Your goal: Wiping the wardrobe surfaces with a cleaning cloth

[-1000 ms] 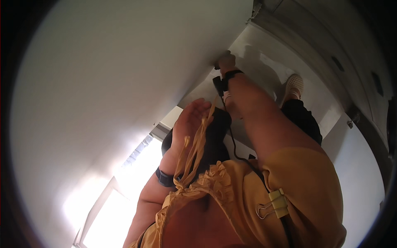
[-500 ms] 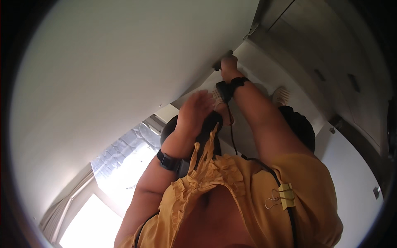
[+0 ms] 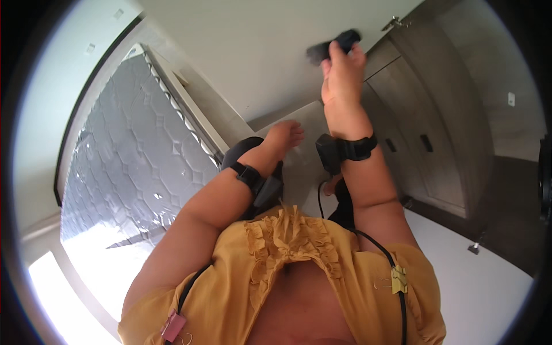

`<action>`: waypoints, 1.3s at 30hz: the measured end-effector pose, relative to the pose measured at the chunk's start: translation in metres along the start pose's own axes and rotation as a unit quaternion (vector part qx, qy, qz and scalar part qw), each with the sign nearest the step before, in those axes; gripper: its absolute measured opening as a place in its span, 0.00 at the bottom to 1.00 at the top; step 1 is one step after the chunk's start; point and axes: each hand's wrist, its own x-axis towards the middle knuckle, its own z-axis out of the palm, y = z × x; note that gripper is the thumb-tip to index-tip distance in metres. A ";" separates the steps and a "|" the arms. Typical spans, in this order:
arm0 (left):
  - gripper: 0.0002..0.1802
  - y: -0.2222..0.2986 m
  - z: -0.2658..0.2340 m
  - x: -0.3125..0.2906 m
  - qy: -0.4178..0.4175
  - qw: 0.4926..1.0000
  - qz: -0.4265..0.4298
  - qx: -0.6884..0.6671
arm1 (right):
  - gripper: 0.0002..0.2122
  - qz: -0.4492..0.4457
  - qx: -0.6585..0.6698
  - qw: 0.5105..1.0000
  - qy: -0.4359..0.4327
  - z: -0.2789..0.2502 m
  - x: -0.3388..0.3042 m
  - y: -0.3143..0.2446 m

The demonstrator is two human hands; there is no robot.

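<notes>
My right hand point(image 3: 343, 72) is raised at the upper middle, its fingers closed around a dark elongated object point(image 3: 333, 47). That object is blurred, so its exact kind cannot be made out; it lies against or just in front of a large white door panel point(image 3: 259, 52). Lower and to the left, my left hand point(image 3: 287, 135) hangs in front of my body above my dark-clothed leg. Nothing shows in it, and its fingers are loosely extended.
A metal hinge point(image 3: 397, 24) sits at the white panel's edge. Grey wood-look cabinet doors point(image 3: 422, 132) with dark handles stand at the right, beside another white open door point(image 3: 448, 276). On the left is a quilted mattress in shiny plastic point(image 3: 144, 149). A cable runs from my right wrist strap.
My right hand has gone upward with the dark object, from the panel's low edge to higher on its face. My left hand has shifted slightly. My view has swung, showing more mattress and cabinet.
</notes>
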 end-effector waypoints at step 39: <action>0.22 0.014 0.025 -0.036 -0.231 0.815 -0.041 0.530 | 0.14 -0.221 -0.659 0.615 -0.373 -0.170 0.005 0.238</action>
